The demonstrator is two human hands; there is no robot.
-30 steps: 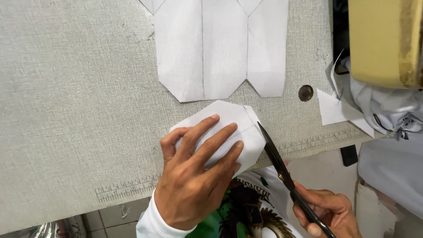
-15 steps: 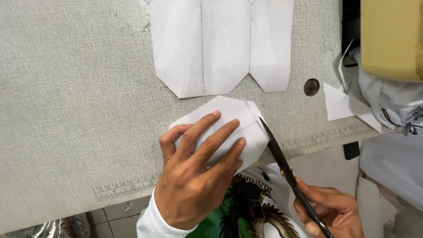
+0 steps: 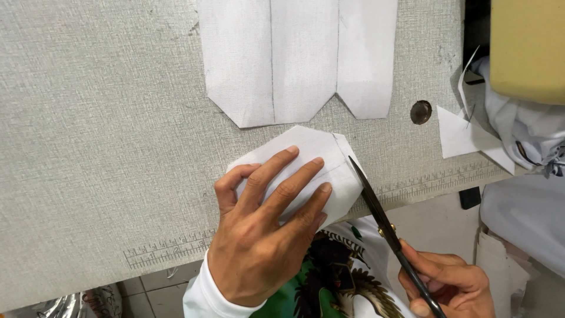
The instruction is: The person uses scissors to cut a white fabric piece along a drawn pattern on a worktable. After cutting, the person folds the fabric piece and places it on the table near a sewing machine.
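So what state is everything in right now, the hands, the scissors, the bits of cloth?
left hand: flat, fingers spread, pressing on the folded white piece
folded white piece: folded, pinned at the table edge
right hand: closed around the scissors' handles
scissors: blades nearly shut, tip at the piece's right edge
large white piece: lying flat, untouched
white scraps: cut off, loose

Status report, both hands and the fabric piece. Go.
Left hand flat on white fabric piece. Right hand grips scissors, blades along the piece's right edge. Nothing blocking.
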